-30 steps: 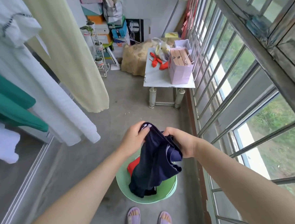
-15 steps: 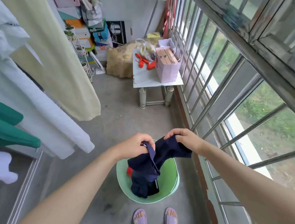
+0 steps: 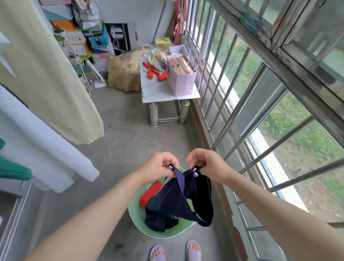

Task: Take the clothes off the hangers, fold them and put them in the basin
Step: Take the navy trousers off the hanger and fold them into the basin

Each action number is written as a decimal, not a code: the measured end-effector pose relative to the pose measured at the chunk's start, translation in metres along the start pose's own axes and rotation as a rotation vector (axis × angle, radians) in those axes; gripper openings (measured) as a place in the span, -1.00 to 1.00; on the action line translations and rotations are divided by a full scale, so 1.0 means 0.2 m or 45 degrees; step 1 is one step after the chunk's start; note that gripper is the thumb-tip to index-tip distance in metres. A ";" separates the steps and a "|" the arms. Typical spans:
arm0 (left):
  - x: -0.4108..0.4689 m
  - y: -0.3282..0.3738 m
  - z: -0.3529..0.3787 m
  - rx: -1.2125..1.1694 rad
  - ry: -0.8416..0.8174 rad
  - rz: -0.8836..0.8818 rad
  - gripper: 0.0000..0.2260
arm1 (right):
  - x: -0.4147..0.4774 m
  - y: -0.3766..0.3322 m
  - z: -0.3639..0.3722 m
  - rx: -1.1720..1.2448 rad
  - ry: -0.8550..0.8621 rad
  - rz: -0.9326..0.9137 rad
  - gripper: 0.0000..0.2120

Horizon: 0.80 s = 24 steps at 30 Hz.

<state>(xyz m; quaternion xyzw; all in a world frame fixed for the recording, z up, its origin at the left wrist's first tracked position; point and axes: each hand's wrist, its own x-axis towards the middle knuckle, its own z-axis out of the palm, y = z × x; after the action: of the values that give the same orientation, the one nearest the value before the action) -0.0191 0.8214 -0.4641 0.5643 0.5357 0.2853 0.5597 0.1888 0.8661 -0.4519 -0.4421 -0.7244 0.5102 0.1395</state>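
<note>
A dark navy garment (image 3: 180, 203) hangs from both my hands over the green basin (image 3: 136, 214) on the floor. My left hand (image 3: 159, 166) pinches one top edge and my right hand (image 3: 206, 164) pinches the other, a small gap apart. The cloth's lower part droops into the basin and over its right rim. A folded red garment (image 3: 150, 192) lies in the basin at the left. To my left hang a pale yellow garment (image 3: 52, 76), a white one (image 3: 29, 140) and a green one (image 3: 7, 167).
A low white table (image 3: 157, 91) with a lilac paper bag (image 3: 181, 78) and red items stands ahead by the barred window (image 3: 244, 87). Stacked boxes and a plant stand fill the far corner. My sandalled feet (image 3: 174, 254) stand just behind the basin.
My hands have lowered and drawn closer together, now pinching the navy garment by its top edges. The cloth has opened out and hangs longer into the basin.
</note>
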 end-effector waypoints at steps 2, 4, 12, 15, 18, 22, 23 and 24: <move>0.01 0.01 0.01 0.032 -0.009 0.020 -0.75 | 0.00 0.01 0.01 0.066 0.089 0.008 -0.70; 0.03 0.01 0.03 0.066 -0.027 0.036 -0.73 | 0.01 0.03 0.02 0.088 0.170 0.034 -0.80; 0.04 0.03 0.08 0.058 -0.068 0.034 -0.79 | 0.02 -0.02 0.02 0.082 0.162 -0.063 -0.76; 0.05 0.03 0.09 0.065 -0.049 0.037 -0.78 | 0.04 -0.02 0.03 0.019 0.293 -0.013 -0.71; 0.04 0.02 0.07 0.075 -0.008 0.038 -0.75 | 0.05 0.01 0.01 -0.012 0.490 0.104 -0.72; 0.04 0.00 0.07 0.074 -0.007 0.052 -0.72 | 0.03 0.01 -0.01 0.005 0.319 0.069 -0.70; 0.04 0.00 0.07 0.079 0.022 0.062 -0.73 | 0.03 0.00 0.00 0.027 0.274 0.048 -0.69; 0.05 -0.01 0.08 0.090 0.053 0.081 -0.74 | 0.03 0.00 0.00 0.057 0.248 0.038 -0.71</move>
<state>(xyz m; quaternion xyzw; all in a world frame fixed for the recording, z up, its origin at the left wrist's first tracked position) -0.0029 0.8258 -0.4715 0.5945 0.5387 0.2953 0.5189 0.1855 0.8711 -0.4530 -0.4970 -0.6891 0.4830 0.2116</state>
